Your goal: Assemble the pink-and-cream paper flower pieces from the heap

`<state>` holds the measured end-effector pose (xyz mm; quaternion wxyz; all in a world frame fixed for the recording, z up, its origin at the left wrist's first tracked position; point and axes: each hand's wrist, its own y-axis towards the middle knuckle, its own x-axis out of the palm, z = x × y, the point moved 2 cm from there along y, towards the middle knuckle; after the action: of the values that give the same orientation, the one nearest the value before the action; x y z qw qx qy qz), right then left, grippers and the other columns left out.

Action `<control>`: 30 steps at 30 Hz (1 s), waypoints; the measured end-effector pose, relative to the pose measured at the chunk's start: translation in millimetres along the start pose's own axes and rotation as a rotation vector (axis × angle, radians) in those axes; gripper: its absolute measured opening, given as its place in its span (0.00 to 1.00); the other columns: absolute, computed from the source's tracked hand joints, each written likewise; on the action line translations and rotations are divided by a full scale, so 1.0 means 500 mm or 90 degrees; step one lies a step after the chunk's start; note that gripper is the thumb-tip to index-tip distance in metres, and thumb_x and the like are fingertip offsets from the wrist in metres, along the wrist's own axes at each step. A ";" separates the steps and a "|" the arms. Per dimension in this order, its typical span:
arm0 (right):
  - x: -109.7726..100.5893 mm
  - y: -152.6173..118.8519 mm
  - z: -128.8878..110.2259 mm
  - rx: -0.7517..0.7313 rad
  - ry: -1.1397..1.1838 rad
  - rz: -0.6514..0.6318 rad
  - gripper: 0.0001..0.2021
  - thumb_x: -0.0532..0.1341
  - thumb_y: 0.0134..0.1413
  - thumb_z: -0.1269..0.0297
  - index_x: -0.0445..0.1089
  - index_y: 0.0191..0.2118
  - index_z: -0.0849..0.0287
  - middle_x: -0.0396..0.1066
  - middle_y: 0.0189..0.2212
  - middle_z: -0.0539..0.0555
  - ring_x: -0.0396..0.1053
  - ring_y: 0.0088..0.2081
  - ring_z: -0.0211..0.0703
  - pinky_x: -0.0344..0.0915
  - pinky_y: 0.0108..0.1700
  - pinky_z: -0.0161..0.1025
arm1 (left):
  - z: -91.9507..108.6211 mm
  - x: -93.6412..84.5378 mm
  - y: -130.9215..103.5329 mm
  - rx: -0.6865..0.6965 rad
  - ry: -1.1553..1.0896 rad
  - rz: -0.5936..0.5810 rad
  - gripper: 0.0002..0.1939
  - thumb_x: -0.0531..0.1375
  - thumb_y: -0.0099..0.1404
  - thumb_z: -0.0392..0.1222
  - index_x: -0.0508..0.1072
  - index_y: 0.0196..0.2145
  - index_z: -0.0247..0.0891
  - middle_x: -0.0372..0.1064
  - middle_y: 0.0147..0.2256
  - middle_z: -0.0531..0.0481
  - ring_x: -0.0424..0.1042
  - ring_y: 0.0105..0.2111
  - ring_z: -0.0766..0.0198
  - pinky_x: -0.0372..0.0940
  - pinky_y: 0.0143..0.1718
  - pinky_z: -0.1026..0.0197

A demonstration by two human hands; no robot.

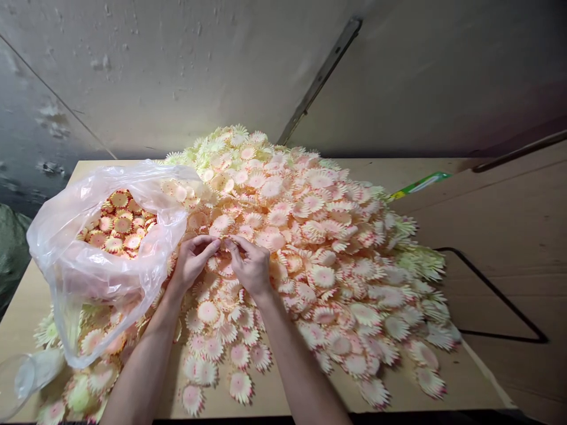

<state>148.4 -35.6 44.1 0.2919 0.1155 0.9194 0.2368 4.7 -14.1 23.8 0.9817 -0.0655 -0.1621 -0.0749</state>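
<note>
The left hand [194,260] and right hand [251,267] nearly touch over heaped flower-shaped pieces [321,236] on the tabletop [268,398], beside a plastic bag [104,271].

The head view looks forward and down over the table [372,170], near enough that the left hand [194,260] and right hand [251,265] fall around the frame's centre, with the wall [212,71] across the top.

Glossy plastic bag [57,236], matt flower pieces [322,276]

No legible text, labels, brands, numbers or signs, even on the green-and-yellow strip [416,188].
</note>
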 end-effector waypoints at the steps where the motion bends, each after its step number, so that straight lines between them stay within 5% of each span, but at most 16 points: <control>1: 0.001 0.001 -0.001 0.006 0.006 -0.008 0.10 0.59 0.65 0.62 0.77 0.38 0.59 0.81 0.32 0.55 0.78 0.30 0.42 0.73 0.33 0.36 | 0.002 0.000 0.000 0.003 0.004 0.001 0.15 0.71 0.55 0.50 0.80 0.32 0.33 0.76 0.29 0.49 0.72 0.28 0.66 0.67 0.35 0.64; 9: -0.002 0.002 0.002 0.066 0.094 0.064 0.08 0.65 0.59 0.59 0.78 0.39 0.57 0.81 0.34 0.54 0.78 0.33 0.43 0.77 0.38 0.39 | 0.002 0.000 -0.001 -0.013 -0.020 0.005 0.16 0.72 0.54 0.50 0.80 0.32 0.33 0.77 0.30 0.48 0.74 0.29 0.65 0.69 0.36 0.63; 16: -0.004 0.002 0.013 0.089 0.112 0.018 0.08 0.63 0.61 0.61 0.78 0.39 0.57 0.81 0.33 0.54 0.78 0.31 0.42 0.76 0.37 0.38 | -0.006 -0.002 0.000 -0.023 -0.020 0.007 0.16 0.72 0.54 0.50 0.81 0.33 0.34 0.78 0.31 0.48 0.74 0.30 0.66 0.70 0.36 0.64; 22: -0.003 0.003 0.004 0.097 0.170 -0.013 0.07 0.70 0.52 0.60 0.79 0.36 0.55 0.80 0.32 0.53 0.77 0.30 0.42 0.77 0.36 0.38 | -0.003 -0.003 0.001 -0.011 -0.044 0.013 0.15 0.71 0.54 0.50 0.81 0.32 0.34 0.78 0.30 0.48 0.74 0.30 0.65 0.70 0.37 0.63; 30: -0.007 0.004 0.002 0.040 0.127 -0.001 0.06 0.64 0.58 0.66 0.80 0.36 0.57 0.82 0.34 0.54 0.79 0.32 0.44 0.76 0.37 0.38 | 0.001 -0.001 -0.002 -0.014 -0.068 -0.003 0.13 0.71 0.56 0.49 0.81 0.31 0.35 0.76 0.28 0.51 0.72 0.29 0.67 0.67 0.35 0.66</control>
<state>152.1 -34.6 46.1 0.1951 0.0995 0.9510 0.2181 4.1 -15.0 24.2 0.9708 -0.0801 -0.2132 -0.0753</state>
